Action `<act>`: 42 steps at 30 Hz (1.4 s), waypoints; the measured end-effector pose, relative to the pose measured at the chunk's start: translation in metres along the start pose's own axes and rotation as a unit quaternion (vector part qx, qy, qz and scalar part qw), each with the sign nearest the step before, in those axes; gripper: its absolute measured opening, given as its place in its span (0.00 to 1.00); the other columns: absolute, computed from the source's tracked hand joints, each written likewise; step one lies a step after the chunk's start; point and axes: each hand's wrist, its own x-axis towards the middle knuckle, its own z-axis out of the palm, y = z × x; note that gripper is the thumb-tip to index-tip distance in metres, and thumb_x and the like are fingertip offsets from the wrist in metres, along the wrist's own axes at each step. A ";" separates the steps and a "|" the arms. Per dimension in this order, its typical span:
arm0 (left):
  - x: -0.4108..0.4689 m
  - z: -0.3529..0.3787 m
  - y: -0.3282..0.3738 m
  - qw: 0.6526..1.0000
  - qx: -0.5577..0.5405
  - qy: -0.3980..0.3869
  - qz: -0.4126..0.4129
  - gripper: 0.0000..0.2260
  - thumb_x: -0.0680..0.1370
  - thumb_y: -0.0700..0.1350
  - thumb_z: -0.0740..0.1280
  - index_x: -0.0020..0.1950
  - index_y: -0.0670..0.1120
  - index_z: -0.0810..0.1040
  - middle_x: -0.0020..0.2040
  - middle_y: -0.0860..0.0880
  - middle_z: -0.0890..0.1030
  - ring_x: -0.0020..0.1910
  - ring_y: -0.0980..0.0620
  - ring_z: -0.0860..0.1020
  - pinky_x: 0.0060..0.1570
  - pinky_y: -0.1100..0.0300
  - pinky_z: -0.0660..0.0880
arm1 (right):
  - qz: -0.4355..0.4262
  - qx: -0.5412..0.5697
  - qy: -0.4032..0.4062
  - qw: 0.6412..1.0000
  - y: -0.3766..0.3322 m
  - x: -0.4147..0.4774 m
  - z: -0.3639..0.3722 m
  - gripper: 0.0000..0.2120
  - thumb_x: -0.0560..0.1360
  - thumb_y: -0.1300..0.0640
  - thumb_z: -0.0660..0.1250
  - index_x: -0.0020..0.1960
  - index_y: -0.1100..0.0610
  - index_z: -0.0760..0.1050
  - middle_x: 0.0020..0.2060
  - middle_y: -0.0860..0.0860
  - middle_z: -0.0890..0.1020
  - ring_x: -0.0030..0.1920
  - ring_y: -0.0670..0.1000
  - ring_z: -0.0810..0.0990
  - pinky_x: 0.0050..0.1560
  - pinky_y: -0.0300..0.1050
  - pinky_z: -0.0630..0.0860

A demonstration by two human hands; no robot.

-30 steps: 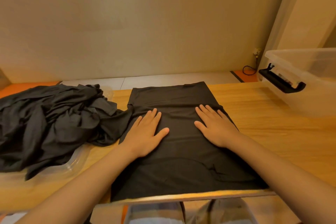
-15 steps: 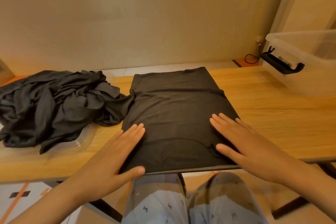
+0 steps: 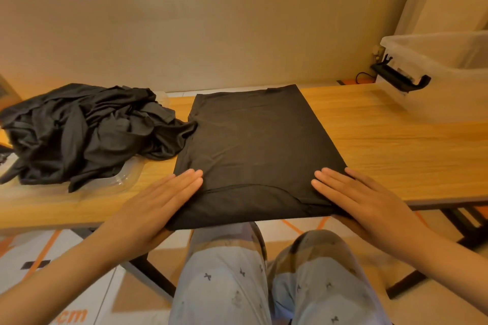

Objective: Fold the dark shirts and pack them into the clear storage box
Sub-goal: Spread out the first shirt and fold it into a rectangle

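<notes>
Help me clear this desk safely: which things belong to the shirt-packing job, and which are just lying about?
Job: folded shirt, shirt pile, clear box, left hand, right hand.
Lying about: cable, plastic tray under the pile.

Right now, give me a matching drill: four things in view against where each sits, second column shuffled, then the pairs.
1. flat shirt
2. shirt pile
3. clear storage box
4. left hand

A. far right of the table
B. flat on the shirt's near left corner
C. heaped at the left
D. spread at the centre

Pairs: 1-D, 2-C, 3-A, 4-B
</notes>
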 end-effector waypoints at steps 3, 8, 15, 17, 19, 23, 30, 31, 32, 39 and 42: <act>-0.003 0.005 -0.002 0.999 0.025 -0.037 0.011 0.37 0.72 0.42 0.72 0.78 0.44 0.59 0.77 0.47 0.61 0.77 0.51 0.57 0.74 0.58 0.52 | -0.015 0.005 -0.017 1.000 0.007 -0.004 0.006 0.28 0.78 0.51 0.55 0.78 0.52 0.55 0.75 0.50 0.64 0.75 0.49 0.61 0.70 0.50 0.62; -0.010 0.001 0.003 0.999 0.034 -0.015 0.009 0.31 0.72 0.42 0.59 0.77 0.44 0.61 0.76 0.46 0.64 0.76 0.51 0.59 0.74 0.58 0.54 | -0.032 0.040 -0.013 0.999 0.018 -0.020 0.001 0.23 0.83 0.53 0.47 0.77 0.51 0.57 0.75 0.50 0.64 0.75 0.48 0.61 0.69 0.48 0.64; -0.005 0.006 0.009 1.000 0.015 0.009 0.003 0.29 0.73 0.43 0.55 0.76 0.44 0.64 0.76 0.47 0.64 0.76 0.51 0.59 0.73 0.56 0.56 | -0.027 0.091 0.067 0.993 -0.009 -0.009 -0.012 0.24 0.79 0.42 0.60 0.71 0.52 0.70 0.72 0.48 0.69 0.73 0.48 0.65 0.70 0.47 0.64; -0.005 0.006 0.009 1.000 0.024 0.004 0.003 0.30 0.72 0.43 0.55 0.75 0.43 0.64 0.76 0.46 0.64 0.76 0.50 0.59 0.73 0.56 0.56 | -0.026 0.082 0.093 0.992 -0.012 -0.001 -0.005 0.21 0.78 0.44 0.62 0.67 0.53 0.75 0.70 0.50 0.72 0.72 0.50 0.67 0.68 0.50 0.67; -0.005 0.006 0.010 0.999 0.033 0.004 0.003 0.29 0.72 0.42 0.54 0.75 0.42 0.64 0.76 0.45 0.64 0.76 0.49 0.59 0.74 0.56 0.55 | -0.028 0.069 0.112 0.991 -0.012 0.003 0.003 0.18 0.78 0.47 0.63 0.64 0.53 0.77 0.68 0.51 0.74 0.71 0.52 0.68 0.65 0.53 0.69; -0.003 0.006 0.012 0.999 0.035 0.010 -0.007 0.30 0.72 0.43 0.54 0.75 0.43 0.65 0.75 0.46 0.65 0.75 0.50 0.60 0.73 0.56 0.56 | -0.035 0.045 0.120 0.991 -0.010 0.005 0.015 0.17 0.78 0.50 0.62 0.65 0.52 0.76 0.67 0.52 0.74 0.70 0.53 0.69 0.66 0.51 0.69; -0.003 0.008 0.014 0.999 0.025 0.009 -0.022 0.28 0.74 0.45 0.55 0.76 0.44 0.63 0.76 0.48 0.64 0.76 0.51 0.60 0.74 0.57 0.55 | -0.026 0.078 0.127 0.988 -0.015 0.001 0.009 0.18 0.81 0.50 0.58 0.68 0.54 0.73 0.68 0.51 0.74 0.71 0.52 0.69 0.65 0.48 0.69; -0.003 0.008 0.015 0.999 0.025 0.009 -0.023 0.28 0.74 0.46 0.55 0.76 0.44 0.64 0.76 0.48 0.64 0.76 0.51 0.60 0.74 0.57 0.55 | -0.027 0.082 0.129 0.988 -0.015 -0.002 0.008 0.18 0.81 0.50 0.58 0.69 0.54 0.72 0.68 0.51 0.74 0.71 0.52 0.68 0.66 0.48 0.69; -0.003 0.007 0.015 0.999 0.026 0.009 -0.023 0.28 0.74 0.46 0.55 0.76 0.44 0.64 0.76 0.48 0.64 0.76 0.52 0.60 0.74 0.58 0.54 | -0.029 0.085 0.131 0.987 -0.016 -0.004 0.007 0.18 0.81 0.51 0.58 0.69 0.54 0.71 0.68 0.52 0.73 0.71 0.52 0.68 0.66 0.48 0.69; -0.003 0.008 0.015 0.999 0.027 0.007 -0.024 0.29 0.74 0.46 0.55 0.76 0.45 0.64 0.76 0.48 0.64 0.75 0.51 0.60 0.73 0.57 0.55 | -0.053 0.075 0.141 0.986 -0.015 -0.016 0.003 0.14 0.81 0.54 0.59 0.60 0.55 0.80 0.64 0.53 0.77 0.67 0.53 0.72 0.61 0.46 0.69; -0.004 0.009 0.014 0.999 0.027 0.006 -0.024 0.27 0.76 0.47 0.53 0.76 0.45 0.63 0.76 0.48 0.64 0.75 0.51 0.60 0.73 0.56 0.56 | -0.053 0.073 0.141 0.986 -0.017 -0.018 0.005 0.12 0.78 0.55 0.64 0.58 0.55 0.80 0.63 0.52 0.78 0.67 0.52 0.72 0.61 0.45 0.70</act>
